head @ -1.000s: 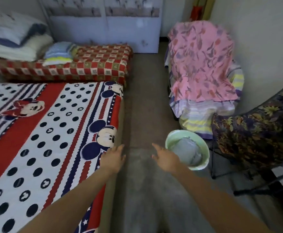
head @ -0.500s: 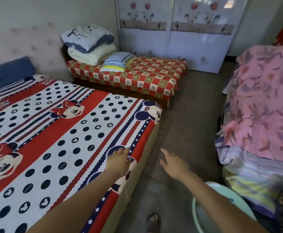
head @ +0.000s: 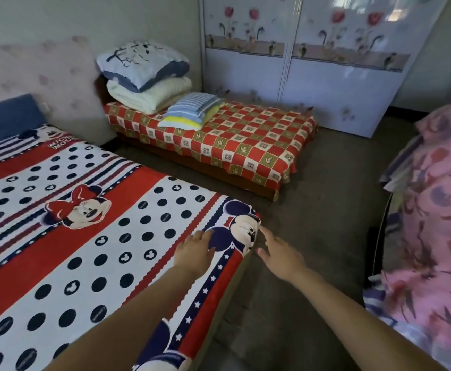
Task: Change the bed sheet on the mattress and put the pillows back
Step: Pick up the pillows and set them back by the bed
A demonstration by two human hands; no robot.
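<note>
Head view, hands (head: pixel 194 253) seemingly over sheet (head: pixel 90 236) corner

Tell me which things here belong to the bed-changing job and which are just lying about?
Part of the job:
- cartoon-print sheet on the big mattress
- stacked pillows on the small bed
- striped pillow beside them
- left hand on the sheet's corner, right hand open beside it

Just lying about:
- checked small bed
- flowered wardrobe
- pink cloth

Soft, dim daylight in my view; bright glare on the glossy wardrobe doors (head: pixel 326 76). Wide-angle bending at edges. Pink cloth (head: pixel 438 210) at right smeared, my forearms slightly blurred.
</note>
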